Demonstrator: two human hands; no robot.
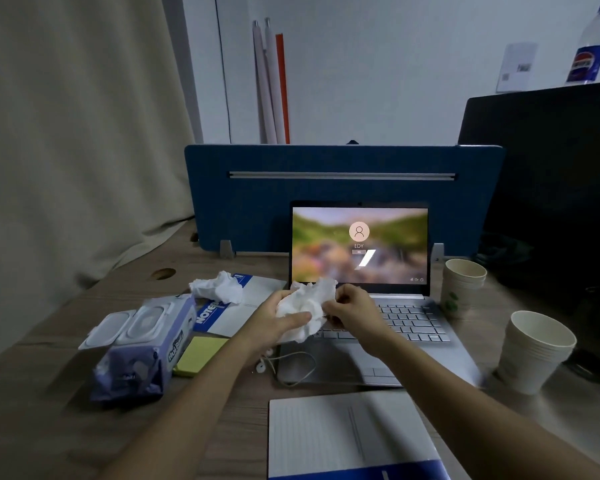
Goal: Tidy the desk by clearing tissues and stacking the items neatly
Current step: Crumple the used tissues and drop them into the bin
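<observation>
Plainly, the risks run across the frame from left to right. At lower left the wet-wipe pack leans on its side, with a yellow sticky pad tucked beside it; a careless sweep could topple the pack further. Just above, a second crumpled tissue lies on a blue-and-white notebook, not yet collected and light enough to slide off if the notebook is lifted first. In the centre, the left hand cups a wad of tissue with thumb curled over it, while the right hand pinches its far edge, both held just above the laptop keyboard. Loose plies could tear or drop onto the keys. Below the hands, an earphone cable lies by the wrist and could snag. At right, two paper cup stacks stand near the forearm; an elbow swing could knock them.
</observation>
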